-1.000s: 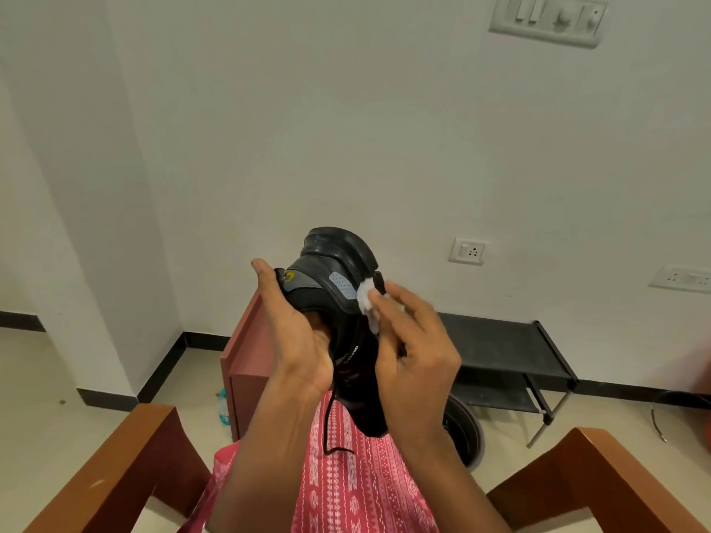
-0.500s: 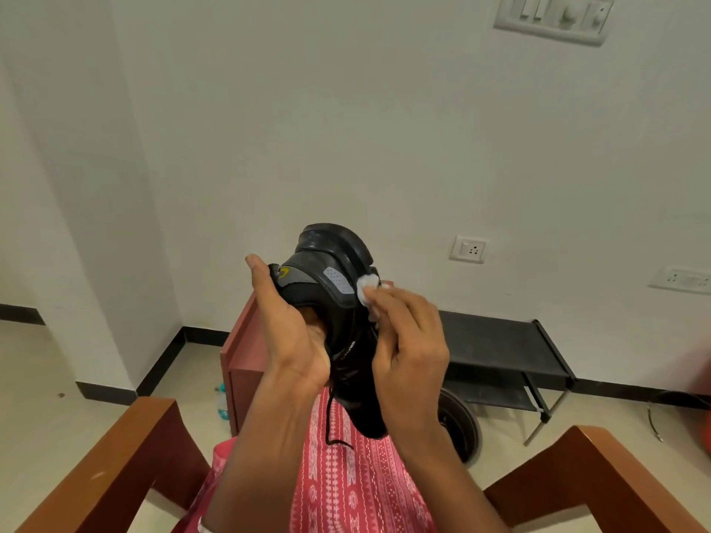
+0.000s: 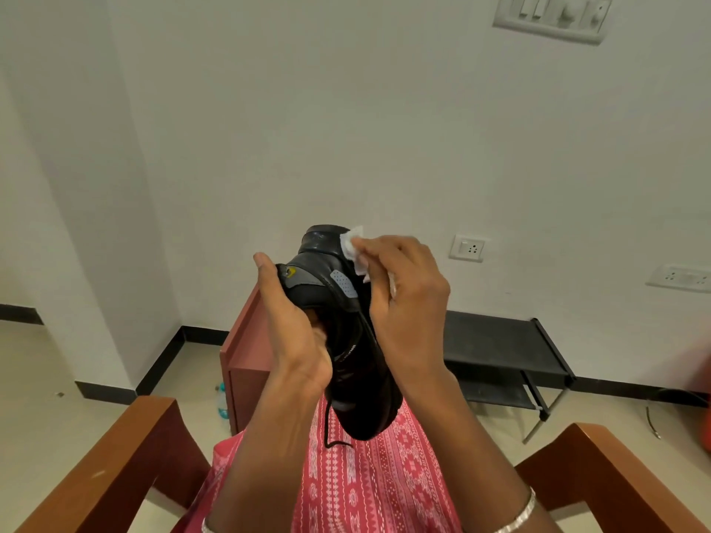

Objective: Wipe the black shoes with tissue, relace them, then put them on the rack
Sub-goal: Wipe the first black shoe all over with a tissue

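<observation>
A black shoe [image 3: 342,302] with grey side patches is held up in front of me, heel upward and toe pointing down at my lap. My left hand [image 3: 296,336] grips it from the left, fingers inside the opening. My right hand [image 3: 404,302] presses a small white tissue [image 3: 352,248] against the upper right of the heel. A loose black lace [image 3: 331,428] dangles below the shoe. The black shoe rack [image 3: 500,348] stands against the wall behind, its shelves bare where visible. No second shoe is visible.
I sit in a chair with wooden armrests [image 3: 115,467] on both sides, red patterned cloth over my lap. A reddish-brown cabinet [image 3: 246,359] stands straight ahead, a small bottle [image 3: 222,402] on the floor beside it. Wall sockets [image 3: 467,248] sit above the rack.
My right hand has slid the tissue upward along the shoe, from the grey side patch to the top of the heel. The left hand keeps its hold.
</observation>
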`<control>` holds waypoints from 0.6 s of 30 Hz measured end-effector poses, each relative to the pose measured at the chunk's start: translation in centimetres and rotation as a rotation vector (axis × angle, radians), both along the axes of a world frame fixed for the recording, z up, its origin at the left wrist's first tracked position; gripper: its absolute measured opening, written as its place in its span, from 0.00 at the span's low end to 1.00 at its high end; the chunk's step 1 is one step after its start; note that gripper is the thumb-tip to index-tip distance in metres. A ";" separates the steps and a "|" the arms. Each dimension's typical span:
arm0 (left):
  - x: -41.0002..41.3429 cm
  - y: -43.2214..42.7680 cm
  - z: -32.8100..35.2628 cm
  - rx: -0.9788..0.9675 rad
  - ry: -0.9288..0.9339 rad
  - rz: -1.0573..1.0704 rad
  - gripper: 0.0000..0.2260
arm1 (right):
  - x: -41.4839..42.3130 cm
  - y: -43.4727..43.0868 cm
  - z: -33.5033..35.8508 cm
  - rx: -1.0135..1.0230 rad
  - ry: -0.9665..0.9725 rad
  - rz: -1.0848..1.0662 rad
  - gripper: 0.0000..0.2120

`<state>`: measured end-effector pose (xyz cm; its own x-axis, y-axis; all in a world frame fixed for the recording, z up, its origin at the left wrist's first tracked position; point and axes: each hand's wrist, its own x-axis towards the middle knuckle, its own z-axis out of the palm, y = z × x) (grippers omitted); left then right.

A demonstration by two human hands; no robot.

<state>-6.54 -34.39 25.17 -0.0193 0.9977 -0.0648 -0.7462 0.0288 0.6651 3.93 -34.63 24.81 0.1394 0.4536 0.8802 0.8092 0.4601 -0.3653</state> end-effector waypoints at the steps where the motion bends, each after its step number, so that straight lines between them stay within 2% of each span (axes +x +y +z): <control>1: -0.3 0.2 -0.1 -0.010 -0.002 0.018 0.32 | 0.2 -0.3 -0.9 0.001 0.013 -0.006 0.11; 7: -1.1 1.0 -0.7 -0.074 -0.037 0.052 0.32 | 1.6 -2.7 -6.4 -0.079 0.067 -0.053 0.10; 15: 0.5 0.3 -0.3 -0.031 -0.054 0.010 0.30 | -0.3 -0.6 0.1 0.034 0.077 0.025 0.07; 18: 0.1 0.4 -0.4 -0.015 -0.061 0.012 0.31 | -0.9 -0.2 -0.2 0.038 -0.013 0.021 0.11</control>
